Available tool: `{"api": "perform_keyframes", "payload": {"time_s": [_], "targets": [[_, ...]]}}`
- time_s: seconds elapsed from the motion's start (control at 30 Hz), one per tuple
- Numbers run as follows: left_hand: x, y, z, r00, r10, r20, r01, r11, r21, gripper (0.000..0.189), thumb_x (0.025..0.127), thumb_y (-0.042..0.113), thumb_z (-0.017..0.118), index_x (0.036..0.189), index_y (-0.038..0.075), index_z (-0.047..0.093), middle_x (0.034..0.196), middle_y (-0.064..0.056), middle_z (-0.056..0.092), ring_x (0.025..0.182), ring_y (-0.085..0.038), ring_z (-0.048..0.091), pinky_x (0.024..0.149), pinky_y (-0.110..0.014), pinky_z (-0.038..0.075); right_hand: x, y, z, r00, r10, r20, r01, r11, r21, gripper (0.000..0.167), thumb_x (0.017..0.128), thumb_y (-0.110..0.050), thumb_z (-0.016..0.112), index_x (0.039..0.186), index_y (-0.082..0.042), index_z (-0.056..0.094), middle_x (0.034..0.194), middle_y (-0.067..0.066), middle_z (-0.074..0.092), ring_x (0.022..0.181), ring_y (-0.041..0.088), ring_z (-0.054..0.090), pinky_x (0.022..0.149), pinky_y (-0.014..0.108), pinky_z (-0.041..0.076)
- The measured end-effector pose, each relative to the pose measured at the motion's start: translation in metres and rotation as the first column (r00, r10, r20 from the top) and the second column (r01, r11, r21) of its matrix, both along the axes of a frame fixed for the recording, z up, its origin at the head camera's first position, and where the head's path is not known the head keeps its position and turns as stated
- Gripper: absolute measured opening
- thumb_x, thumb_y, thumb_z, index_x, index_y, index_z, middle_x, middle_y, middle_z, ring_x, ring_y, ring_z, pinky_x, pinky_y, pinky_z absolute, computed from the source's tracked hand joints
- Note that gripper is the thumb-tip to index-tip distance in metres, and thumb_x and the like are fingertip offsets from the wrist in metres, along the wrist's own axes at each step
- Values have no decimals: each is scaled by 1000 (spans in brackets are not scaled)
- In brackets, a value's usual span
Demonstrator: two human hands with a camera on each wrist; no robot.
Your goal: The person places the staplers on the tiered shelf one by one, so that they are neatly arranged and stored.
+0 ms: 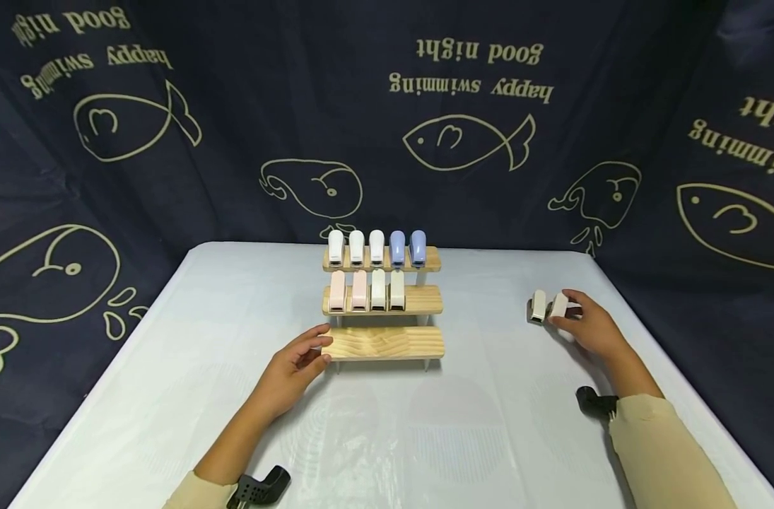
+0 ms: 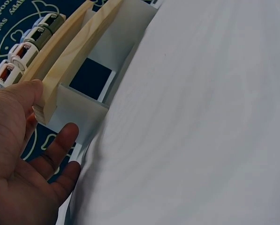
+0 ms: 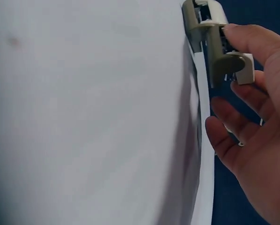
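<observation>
At the right of the table, my right hand [image 1: 593,326] pinches a cream mini stapler [image 1: 558,305] between thumb and fingers. A second cream mini stapler [image 1: 538,305] stands close on its left. In the right wrist view the held stapler [image 3: 224,58] shows a grey-green base, and the other fingers of the right hand [image 3: 257,122] are spread below it. My left hand [image 1: 291,375] holds the left end of the lowest step of a wooden three-step rack [image 1: 383,343]. The left wrist view shows the left thumb [image 2: 29,91] against that step's end.
White staplers [image 1: 356,247] and blue staplers [image 1: 418,247] line the top step. Pink staplers [image 1: 338,291] and cream ones [image 1: 396,290] stand on the middle step. A white cloth [image 1: 463,424] covers the table, with a dark fish-print curtain [image 1: 234,198] behind.
</observation>
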State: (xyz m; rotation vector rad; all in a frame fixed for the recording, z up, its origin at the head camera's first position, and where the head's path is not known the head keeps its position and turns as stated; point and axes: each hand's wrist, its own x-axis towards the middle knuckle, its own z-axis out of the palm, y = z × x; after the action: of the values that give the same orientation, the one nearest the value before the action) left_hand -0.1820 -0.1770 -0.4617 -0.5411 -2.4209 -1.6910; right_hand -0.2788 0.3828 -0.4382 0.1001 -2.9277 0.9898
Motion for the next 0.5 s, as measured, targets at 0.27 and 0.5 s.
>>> {"api": "perform_keyframes", "payload": {"time_s": [0.27,0.5], "targets": [[0,0,0,1000,3,3,-3,1000,-7,32,97,15,68,126,4,65,148,-7,49,117,-23,59,94,-27,51,11,-8,11,994,-32,-109,25,998,-58,74,94,-25,71,149,6,32,140,32,44,123,49,47,80,33,46],[1,0,0,1000,0,3,0,1000,-2,32,97,15,67,127,5,65,148,-7,49,117,-23,59,93,-26,51,21,-25,28,986,-8,-165,-18,988,-156,74,93,-22,73,150,2,34,140,29,46,125,46,45,69,8,42]]}}
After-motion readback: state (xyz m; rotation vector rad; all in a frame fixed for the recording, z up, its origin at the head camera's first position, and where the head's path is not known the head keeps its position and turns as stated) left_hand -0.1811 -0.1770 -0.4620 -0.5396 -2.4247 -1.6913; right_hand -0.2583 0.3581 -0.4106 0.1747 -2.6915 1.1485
